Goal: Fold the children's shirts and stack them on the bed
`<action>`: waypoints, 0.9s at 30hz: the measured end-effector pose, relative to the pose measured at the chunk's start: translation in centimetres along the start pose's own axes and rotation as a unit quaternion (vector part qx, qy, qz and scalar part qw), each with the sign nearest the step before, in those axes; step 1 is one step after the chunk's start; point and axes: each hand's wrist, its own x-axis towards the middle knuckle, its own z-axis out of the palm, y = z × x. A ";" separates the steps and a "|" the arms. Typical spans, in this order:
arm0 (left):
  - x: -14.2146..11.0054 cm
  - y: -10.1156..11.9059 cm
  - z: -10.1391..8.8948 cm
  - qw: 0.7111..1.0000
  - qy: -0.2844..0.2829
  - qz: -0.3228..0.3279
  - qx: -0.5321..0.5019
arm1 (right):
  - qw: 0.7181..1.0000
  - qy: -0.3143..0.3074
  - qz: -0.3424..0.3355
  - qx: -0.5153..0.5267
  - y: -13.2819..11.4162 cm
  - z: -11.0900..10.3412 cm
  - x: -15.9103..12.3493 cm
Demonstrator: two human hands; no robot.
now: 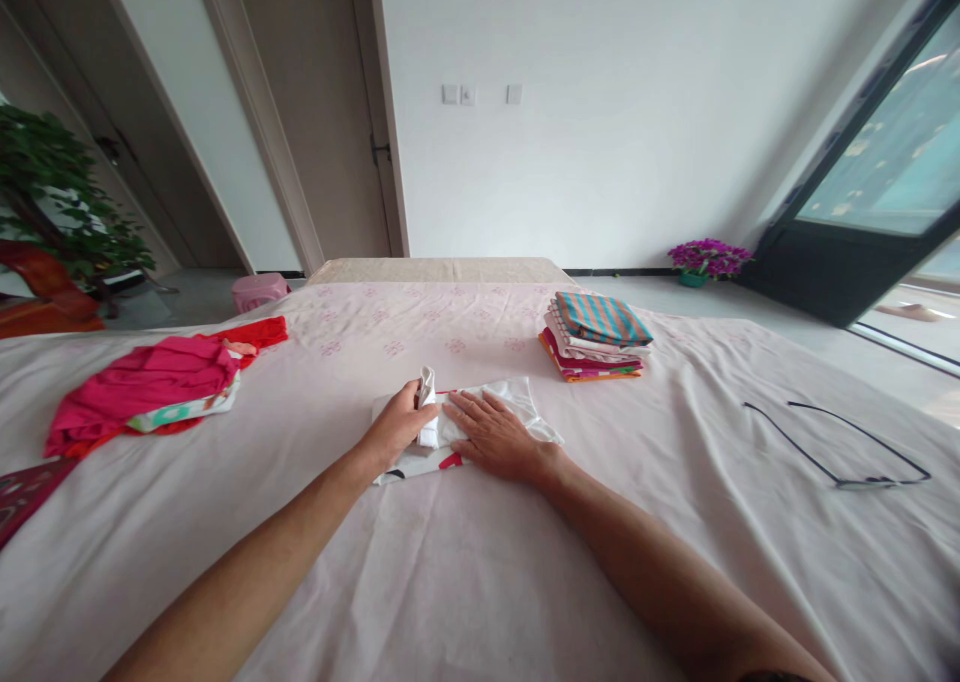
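At the clock's centre, a white printed garment lies on a pale pink sheet. The left hand pinches its bunched fold; just beside, the right hand spreads flat, probably steadying it. Folded stack, two o'clock; loose heap, nine.

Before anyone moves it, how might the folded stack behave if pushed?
The folded stack would probably shear rather than tip: it is low, broad and in separate layers. The soft edges suggest sagging if lifted; the striped cloth on top might slip first.
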 end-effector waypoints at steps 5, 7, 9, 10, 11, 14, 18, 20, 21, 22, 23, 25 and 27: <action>0.6 -1.3 1.6 1.000 -0.004 0.001 0.006 | 1.000 0.012 -0.006 0.006 0.2 0.3 0.1; 0.4 -1.4 1.7 0.999 -0.032 -0.007 0.002 | 1.000 0.015 -0.006 0.011 0.2 0.2 0.1; 0.2 -1.3 1.3 0.997 -0.068 -0.030 -0.001 | 1.000 0.015 -0.005 0.018 0.2 0.1 0.2; 0.1 -1.1 0.9 0.997 -0.072 -0.034 0.006 | 1.000 0.013 -0.005 0.022 0.2 0.0 0.2; 0.0 -1.0 0.4 0.997 -0.063 -0.028 0.023 | 1.000 0.010 -0.007 0.027 0.2 -0.1 0.2; -0.3 -1.0 -1.3 0.988 0.023 0.072 0.136 | 0.999 -0.001 -0.017 0.041 0.2 -0.6 0.1; -0.8 -3.1 -2.4 0.921 0.049 0.197 0.333 | 0.997 -0.010 -0.014 0.076 0.4 -1.1 0.2; -1.4 -4.7 -2.5 0.879 0.025 0.219 0.422 | 0.995 -0.011 -0.014 0.100 0.6 -1.3 0.3; -1.6 -5.4 -2.4 0.859 0.015 0.224 0.459 | 0.993 -0.010 -0.016 0.114 0.7 -1.3 0.4; -1.8 -5.9 -2.3 0.842 0.006 0.227 0.489 | 0.991 -0.007 -0.018 0.129 0.8 -1.4 0.4; -2.0 -6.3 -2.3 0.830 -0.003 0.226 0.511 | 0.989 -0.003 -0.015 0.147 0.9 -1.4 0.5; -2.3 -6.5 -2.3 0.815 -0.019 0.218 0.537 | 0.982 0.013 0.018 0.189 1.0 -1.5 0.5; -2.5 -6.3 -2.4 0.809 -0.030 0.210 0.548 | 0.969 0.046 0.078 0.229 1.0 -1.6 0.4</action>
